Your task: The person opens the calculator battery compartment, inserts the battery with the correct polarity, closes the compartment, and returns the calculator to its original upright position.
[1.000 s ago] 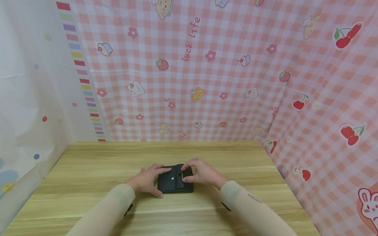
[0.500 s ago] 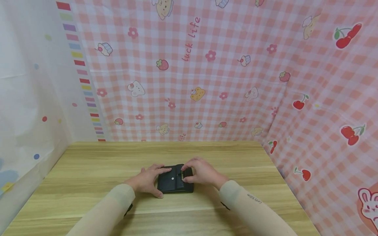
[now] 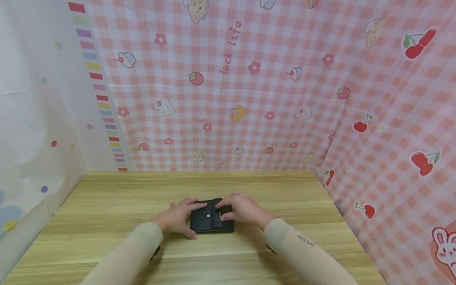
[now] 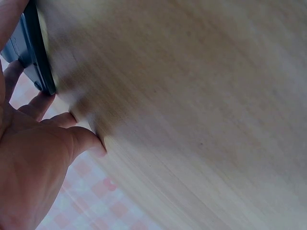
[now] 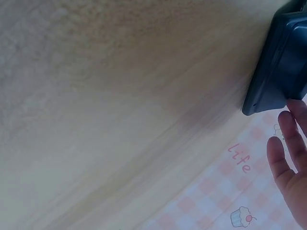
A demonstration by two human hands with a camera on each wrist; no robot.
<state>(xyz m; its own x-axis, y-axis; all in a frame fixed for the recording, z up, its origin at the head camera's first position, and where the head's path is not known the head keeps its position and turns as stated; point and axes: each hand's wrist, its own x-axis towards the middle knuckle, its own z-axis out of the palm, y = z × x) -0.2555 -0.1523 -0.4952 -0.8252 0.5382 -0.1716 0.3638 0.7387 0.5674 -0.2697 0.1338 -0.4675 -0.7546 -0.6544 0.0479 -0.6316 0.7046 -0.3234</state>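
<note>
From the head view, a black wallet point(image 3: 211, 216) lies flat near the middle of the wooden table point(image 3: 107, 206), the left hand point(image 3: 177, 217) holding its left edge with curled fingers while the right hand point(image 3: 241, 208) pinches at the strap on its right half; it looks shut, so opening it seems barely begun, with bare tabletop all round and the checked curtain point(image 3: 249, 87) well back. At the left wrist, the hand point(image 4: 33, 163) rests fingertips on the table point(image 4: 192, 96) beside the wallet's edge point(image 4: 33, 52). At the right wrist, the wallet point(image 5: 283, 57) lies flat and only straight fingers point(image 5: 288, 158) show beyond it.
</note>
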